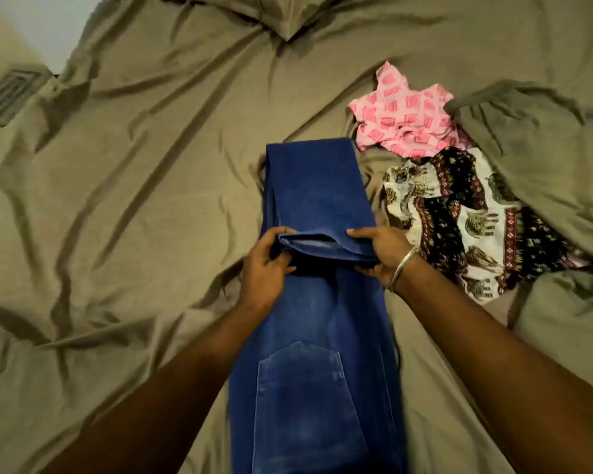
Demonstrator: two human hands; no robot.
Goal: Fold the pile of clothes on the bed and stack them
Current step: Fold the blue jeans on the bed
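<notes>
A pair of blue jeans (pixel 317 302) lies lengthwise down the middle of the bed (pixel 134 183), on an olive-green sheet full of creases. The seat end is nearest the person, with a back pocket (pixel 302 388) facing up; I can make out no label or writing on it. The leg ends have been brought back over the legs, and the person holds them at the hems. The left hand (pixel 266 268) grips the left corner of the hem, fingers curled over the top and thumb underneath. The right hand (pixel 380 253) pinches the right corner the same way; a thin metal bangle (pixel 403 270) sits on that wrist.

Just to the right of the jeans lie two unfolded garments, touching each other: a crumpled pink patterned piece (pixel 404 121) farther away, and a black-and-white elephant-print piece (pixel 466 217) nearer. A pillow corner (pixel 281 18) shows at the far end.
</notes>
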